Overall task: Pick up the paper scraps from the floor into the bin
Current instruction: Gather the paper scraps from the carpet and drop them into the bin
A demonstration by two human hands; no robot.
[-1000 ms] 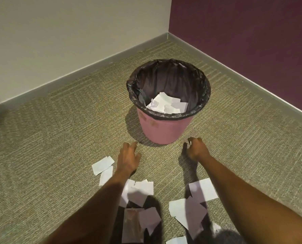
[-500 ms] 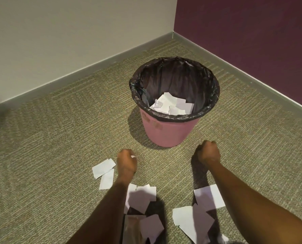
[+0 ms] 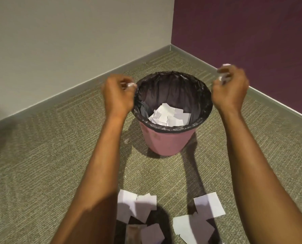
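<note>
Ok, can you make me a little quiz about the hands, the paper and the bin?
1. True or false: the pink bin has a black liner.
2. Where is the left hand?
A. flat on the carpet
B. raised beside the bin's rim
C. deep inside the bin
3. Fill in: the right hand has its grip closed on a ____ scrap.

Key:
1. True
2. B
3. paper. More paper scraps lie on the carpet, and some are already in the bin.
</note>
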